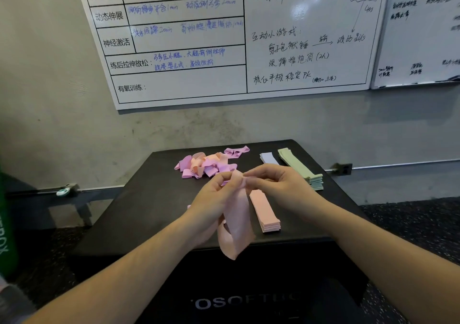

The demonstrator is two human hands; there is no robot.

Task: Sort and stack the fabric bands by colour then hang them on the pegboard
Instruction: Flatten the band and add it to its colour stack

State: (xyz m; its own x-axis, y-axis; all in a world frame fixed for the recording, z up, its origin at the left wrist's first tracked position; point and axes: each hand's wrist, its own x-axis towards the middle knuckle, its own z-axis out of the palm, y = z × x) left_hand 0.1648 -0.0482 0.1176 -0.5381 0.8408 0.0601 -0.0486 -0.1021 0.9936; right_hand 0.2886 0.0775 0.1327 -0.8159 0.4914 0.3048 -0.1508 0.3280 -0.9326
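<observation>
Both hands hold one salmon-pink fabric band (236,221) above the black box top (154,199). My left hand (211,199) grips its upper left part, and my right hand (278,184) pinches its top edge. The band hangs down in a loop towards me. A neat stack of salmon-pink bands (265,211) lies just right of it. Further back lies a jumbled pile of pink and salmon bands (206,164). A lavender stack (268,158) and a pale green stack (301,168) lie at the back right.
The black box stands against a grey wall with a large whiteboard (189,79) full of writing above it. A green object (6,224) stands at the left edge. A rail (398,166) runs along the wall. No pegboard is in view.
</observation>
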